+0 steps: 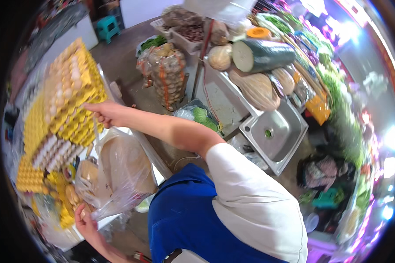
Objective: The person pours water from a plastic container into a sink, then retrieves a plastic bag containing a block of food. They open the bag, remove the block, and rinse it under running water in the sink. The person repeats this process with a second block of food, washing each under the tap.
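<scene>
A large clear plastic bag [126, 164] with a bulky tan thing inside stands on a white tabletop [157, 172]. My right hand [106, 112] grips a stretched strip at the bag's upper end, its index finger pointing towards the eggs. At the bag's lower corner, the fingers of my left hand [85, 219] pinch the gathered plastic. Stacked yellow egg trays [82, 126] filled with brown eggs rise beside my right hand. A smaller clear bag [87, 176] with a tan thing in it lies against the large bag. What exactly the bags hold is not clear through the film.
A mesh sack of potatoes [168, 75] and a tub with cabbage [202, 116] stand on the floor beyond my right arm. Further right are a steel sink [276, 131], a cut winter melon [263, 55] and squashes [255, 87]. A person [321, 172] is low down at the right.
</scene>
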Demonstrator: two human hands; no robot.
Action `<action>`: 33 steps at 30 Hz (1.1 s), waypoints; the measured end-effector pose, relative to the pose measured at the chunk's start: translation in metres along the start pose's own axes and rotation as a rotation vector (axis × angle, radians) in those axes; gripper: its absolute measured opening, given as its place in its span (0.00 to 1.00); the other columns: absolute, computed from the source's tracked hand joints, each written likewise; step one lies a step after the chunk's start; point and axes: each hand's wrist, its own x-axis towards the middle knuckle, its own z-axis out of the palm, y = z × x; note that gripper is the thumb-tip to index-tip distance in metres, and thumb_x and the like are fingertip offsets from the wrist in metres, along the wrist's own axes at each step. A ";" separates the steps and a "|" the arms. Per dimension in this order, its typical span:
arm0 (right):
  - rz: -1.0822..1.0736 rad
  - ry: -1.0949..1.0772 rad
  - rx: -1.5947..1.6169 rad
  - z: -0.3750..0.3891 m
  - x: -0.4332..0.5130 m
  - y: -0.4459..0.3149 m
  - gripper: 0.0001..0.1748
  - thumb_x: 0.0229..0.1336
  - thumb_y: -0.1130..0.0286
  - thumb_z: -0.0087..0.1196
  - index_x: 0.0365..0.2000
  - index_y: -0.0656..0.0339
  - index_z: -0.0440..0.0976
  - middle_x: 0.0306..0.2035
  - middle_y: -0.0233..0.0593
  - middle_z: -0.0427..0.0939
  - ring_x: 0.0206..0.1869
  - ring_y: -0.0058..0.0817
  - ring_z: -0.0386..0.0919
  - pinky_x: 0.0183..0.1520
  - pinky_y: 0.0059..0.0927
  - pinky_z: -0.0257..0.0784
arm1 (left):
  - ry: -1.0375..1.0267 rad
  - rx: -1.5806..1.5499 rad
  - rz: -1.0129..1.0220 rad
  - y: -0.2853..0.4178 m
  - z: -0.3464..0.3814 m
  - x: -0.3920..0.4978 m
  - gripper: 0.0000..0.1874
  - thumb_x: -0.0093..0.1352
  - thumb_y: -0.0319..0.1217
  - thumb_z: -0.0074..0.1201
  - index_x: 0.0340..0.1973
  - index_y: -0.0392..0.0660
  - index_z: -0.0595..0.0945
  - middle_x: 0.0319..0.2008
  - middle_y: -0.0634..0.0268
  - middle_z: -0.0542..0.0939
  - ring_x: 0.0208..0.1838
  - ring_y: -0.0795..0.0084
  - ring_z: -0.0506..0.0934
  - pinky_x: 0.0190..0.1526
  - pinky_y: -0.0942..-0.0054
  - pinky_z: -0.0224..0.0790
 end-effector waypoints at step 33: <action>-0.112 -0.549 -1.759 0.067 -0.172 0.156 0.27 0.55 0.54 0.59 0.49 0.62 0.75 0.44 0.43 0.79 0.47 0.42 0.76 0.51 0.39 0.68 | -0.510 0.807 0.522 -0.053 -0.007 -0.058 0.14 0.61 0.39 0.62 0.24 0.44 0.76 0.21 0.63 0.72 0.30 0.59 0.75 0.33 0.63 0.65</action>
